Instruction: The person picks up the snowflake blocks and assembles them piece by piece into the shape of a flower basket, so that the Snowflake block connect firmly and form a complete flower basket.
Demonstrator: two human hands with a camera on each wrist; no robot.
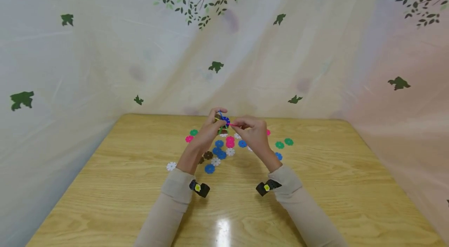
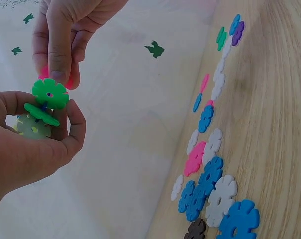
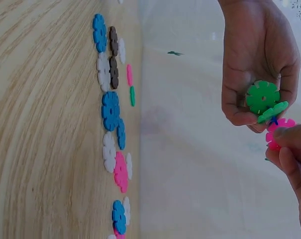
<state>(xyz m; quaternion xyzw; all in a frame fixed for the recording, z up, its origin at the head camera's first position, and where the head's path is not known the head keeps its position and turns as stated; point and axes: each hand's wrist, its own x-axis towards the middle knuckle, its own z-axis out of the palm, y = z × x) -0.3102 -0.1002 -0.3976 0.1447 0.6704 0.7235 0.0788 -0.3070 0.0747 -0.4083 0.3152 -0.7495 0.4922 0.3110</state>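
Note:
Above the table, my left hand (image 1: 207, 132) grips a joined cluster of plastic flower-shaped discs. Green discs (image 2: 50, 93) show on it in the left wrist view, and a dark blue disc (image 1: 226, 122) shows from the head. A pale disc (image 2: 33, 127) sits low in the cluster, partly covered by the left fingers. Between thumb and fingertips, my right hand (image 1: 255, 133) pinches a pink disc (image 3: 284, 123) against the cluster's edge. Fingers hide where the pink and blue discs meet, so I cannot tell whether they are slotted together.
Loose flower discs lie flat on the wooden table (image 1: 140, 200) beneath and around the hands: blue (image 1: 209, 168), white (image 1: 171, 166), pink (image 1: 230, 142), brown (image 1: 208, 155) and green (image 1: 289, 142). Some overlap. A pale curtain (image 1: 245, 83) with leaf prints hangs behind the table.

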